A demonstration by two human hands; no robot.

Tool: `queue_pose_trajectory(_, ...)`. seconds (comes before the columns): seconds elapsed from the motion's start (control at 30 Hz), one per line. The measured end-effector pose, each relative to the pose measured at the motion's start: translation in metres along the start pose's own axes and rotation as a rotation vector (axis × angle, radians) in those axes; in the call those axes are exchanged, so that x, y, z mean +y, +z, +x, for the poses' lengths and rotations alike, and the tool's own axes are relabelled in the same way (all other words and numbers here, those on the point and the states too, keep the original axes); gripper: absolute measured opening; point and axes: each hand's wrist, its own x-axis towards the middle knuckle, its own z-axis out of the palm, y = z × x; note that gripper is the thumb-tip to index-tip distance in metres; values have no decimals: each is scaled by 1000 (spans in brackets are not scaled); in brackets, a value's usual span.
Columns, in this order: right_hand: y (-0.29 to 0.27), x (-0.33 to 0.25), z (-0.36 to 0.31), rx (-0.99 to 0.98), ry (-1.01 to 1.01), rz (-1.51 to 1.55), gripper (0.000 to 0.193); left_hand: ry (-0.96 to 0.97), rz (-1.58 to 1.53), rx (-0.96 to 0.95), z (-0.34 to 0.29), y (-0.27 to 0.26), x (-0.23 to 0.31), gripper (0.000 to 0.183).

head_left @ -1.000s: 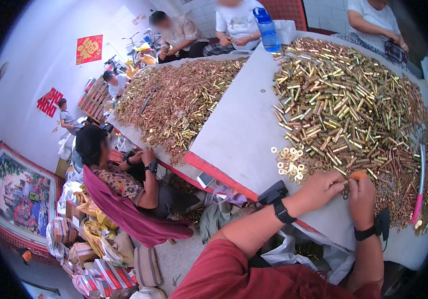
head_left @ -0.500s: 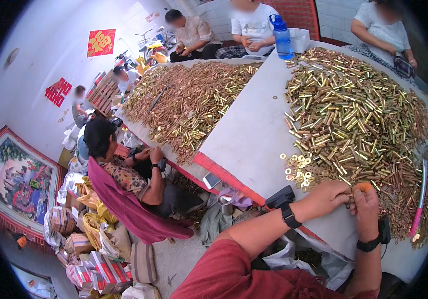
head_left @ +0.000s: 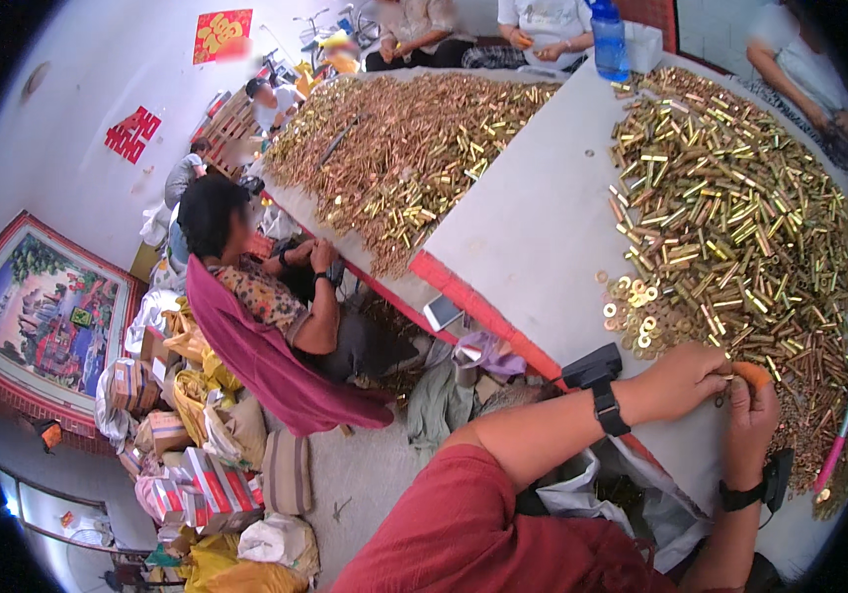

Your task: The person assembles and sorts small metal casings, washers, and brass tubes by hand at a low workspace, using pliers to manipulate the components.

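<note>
My left hand (head_left: 686, 383) and my right hand (head_left: 752, 420) meet fingertip to fingertip above the near edge of the table. Both are closed in a pinch. A tiny dark ring-shaped metal piece (head_left: 720, 401) shows between the fingertips; the rest of what they hold is too small and covered to make out. An orange finger cover (head_left: 751, 374) sits on one finger of my right hand. Just beyond my hands lie flat brass-coloured washers (head_left: 641, 314), and past them spreads a large heap of gold-coloured metal tubes (head_left: 720, 217).
A tool with a pink handle (head_left: 829, 465) rests at the right of the heap. On the adjoining table lies another heap of metal parts (head_left: 394, 148). A blue bottle (head_left: 609, 44) stands at the back. A co-worker (head_left: 266, 287) sits at left, near stacked boxes and sacks (head_left: 212, 484).
The whole view has shifted, with the tables now higher and farther right. My two hands remain pinched together in front of the heap.
</note>
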Motion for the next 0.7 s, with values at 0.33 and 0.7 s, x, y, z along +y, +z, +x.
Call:
queue_pose_trajectory(0.33,-6,-3,4,-110,158,5,29,-127,-152,77,6,-4,1,17)
queue_pose_trajectory(0.7,4,9,-9,-248,-88,-707,23,-145,-230,174,9,-1,-6,14)
